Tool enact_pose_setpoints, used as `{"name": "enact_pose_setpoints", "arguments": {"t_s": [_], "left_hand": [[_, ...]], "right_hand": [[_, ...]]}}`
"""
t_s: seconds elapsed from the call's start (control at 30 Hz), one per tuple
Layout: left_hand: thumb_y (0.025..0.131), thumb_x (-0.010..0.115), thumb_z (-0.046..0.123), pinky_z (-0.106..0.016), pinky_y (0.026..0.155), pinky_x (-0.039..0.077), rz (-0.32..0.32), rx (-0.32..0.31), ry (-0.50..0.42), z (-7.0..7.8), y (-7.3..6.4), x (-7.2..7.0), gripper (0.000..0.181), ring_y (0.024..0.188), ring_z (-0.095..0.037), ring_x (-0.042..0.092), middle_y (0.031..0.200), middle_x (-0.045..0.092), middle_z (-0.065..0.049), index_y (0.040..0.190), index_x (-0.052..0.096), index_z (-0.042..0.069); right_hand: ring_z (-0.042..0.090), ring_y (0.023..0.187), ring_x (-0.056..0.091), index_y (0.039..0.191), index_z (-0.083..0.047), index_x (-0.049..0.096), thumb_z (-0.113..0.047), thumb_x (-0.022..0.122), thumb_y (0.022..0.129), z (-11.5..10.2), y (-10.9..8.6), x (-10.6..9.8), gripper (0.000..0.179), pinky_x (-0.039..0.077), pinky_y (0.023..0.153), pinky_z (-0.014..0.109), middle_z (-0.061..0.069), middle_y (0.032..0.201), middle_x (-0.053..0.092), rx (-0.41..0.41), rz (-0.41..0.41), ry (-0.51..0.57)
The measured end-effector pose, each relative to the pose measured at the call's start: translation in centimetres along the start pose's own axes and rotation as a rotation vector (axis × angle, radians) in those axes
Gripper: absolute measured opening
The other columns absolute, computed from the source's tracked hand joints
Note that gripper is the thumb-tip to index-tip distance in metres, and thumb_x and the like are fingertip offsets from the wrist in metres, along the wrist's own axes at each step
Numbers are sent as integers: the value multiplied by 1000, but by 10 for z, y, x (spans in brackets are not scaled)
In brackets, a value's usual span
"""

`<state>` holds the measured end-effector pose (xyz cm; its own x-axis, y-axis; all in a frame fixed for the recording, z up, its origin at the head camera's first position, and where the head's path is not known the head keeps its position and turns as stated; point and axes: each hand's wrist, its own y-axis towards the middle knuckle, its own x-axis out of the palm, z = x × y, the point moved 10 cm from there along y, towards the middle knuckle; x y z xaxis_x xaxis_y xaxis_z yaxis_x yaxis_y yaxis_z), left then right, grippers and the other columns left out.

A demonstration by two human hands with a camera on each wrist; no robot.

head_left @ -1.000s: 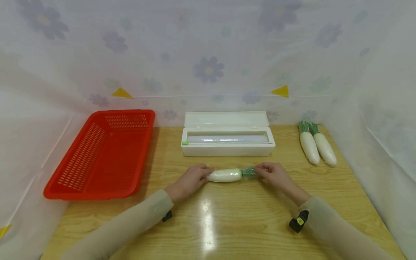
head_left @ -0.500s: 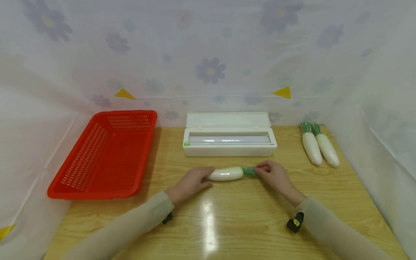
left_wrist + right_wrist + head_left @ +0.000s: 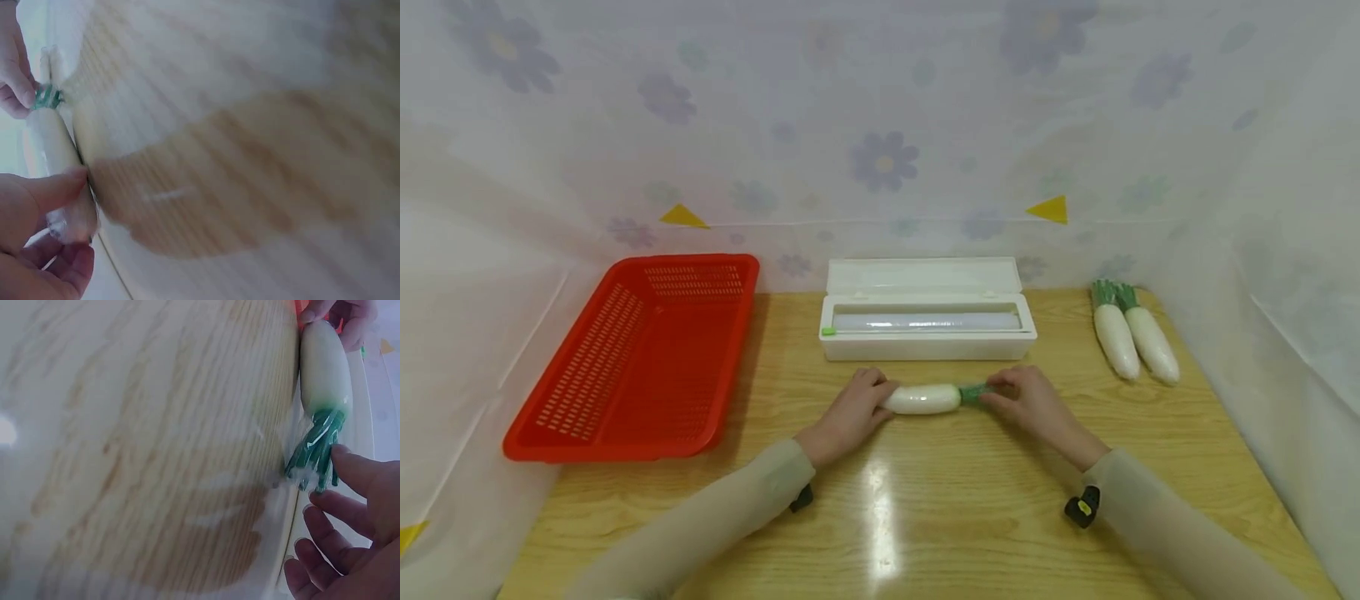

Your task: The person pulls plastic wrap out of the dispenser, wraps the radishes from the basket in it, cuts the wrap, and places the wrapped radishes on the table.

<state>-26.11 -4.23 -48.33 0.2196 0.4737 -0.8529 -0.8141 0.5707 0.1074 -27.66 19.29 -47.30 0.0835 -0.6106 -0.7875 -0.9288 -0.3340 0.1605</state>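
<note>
A white radish (image 3: 927,399) with green stalks (image 3: 317,447), wrapped in clear film, lies crosswise over the table in front of the cling film box. My left hand (image 3: 850,412) holds its tapered end, thumb (image 3: 59,187) on the near side and fingers curled round the other; film bunches there in the left wrist view. At the stalk end is my right hand (image 3: 1028,405), its thumb (image 3: 359,469) against the filmed stalks and its index fingertip at their tips. The other right fingers curve loosely below. Loose clear film juts out past the stalks.
Behind the radish stands an open white box (image 3: 928,346) with a cling film roll (image 3: 925,322) and a green slider (image 3: 828,331). A red basket (image 3: 718,417) is at the left. Two more radishes (image 3: 1116,342) lie side by side at the back right.
The left hand has shifted its hold, its fingers now further over the far side of the radish's tip. The right fingers have moved slightly left along the stalks.
</note>
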Motion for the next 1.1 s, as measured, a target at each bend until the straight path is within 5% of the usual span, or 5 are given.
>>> {"name": "enact_pose_setpoints", "arguments": {"t_s": [0.27,0.6,0.9,1.1], "left_hand": [[91,82,20,-39,89,51,-58,-2,-106,3,-2,0,32,99,-22,62,112,74,-5,119,71,9],[95,79,27,-32,84,48,-165,-21,-127,6,-9,3,38,94,-14,55,109,67,-2,127,74,7],[93,81,31,-25,76,53,-223,-80,-312,12,-21,14,38,81,-3,63,92,73,7,123,72,11],[94,80,34,-23,71,54,-242,-121,-404,18,-30,28,40,77,-1,64,89,75,7,121,72,7]], "right_hand": [[29,99,71,107,-5,79,-26,74,99,12,-8,2,23,55,90,52,7,103,78,71,-89,53],[26,98,70,108,-7,79,-28,67,103,8,-10,2,25,55,89,50,4,101,77,72,-170,49],[23,92,68,116,0,71,-33,54,110,16,-12,-8,37,55,78,41,11,104,75,195,-84,64],[14,65,52,96,-8,69,-34,57,109,12,-19,-5,32,43,58,30,0,75,61,217,-77,-11]]}}
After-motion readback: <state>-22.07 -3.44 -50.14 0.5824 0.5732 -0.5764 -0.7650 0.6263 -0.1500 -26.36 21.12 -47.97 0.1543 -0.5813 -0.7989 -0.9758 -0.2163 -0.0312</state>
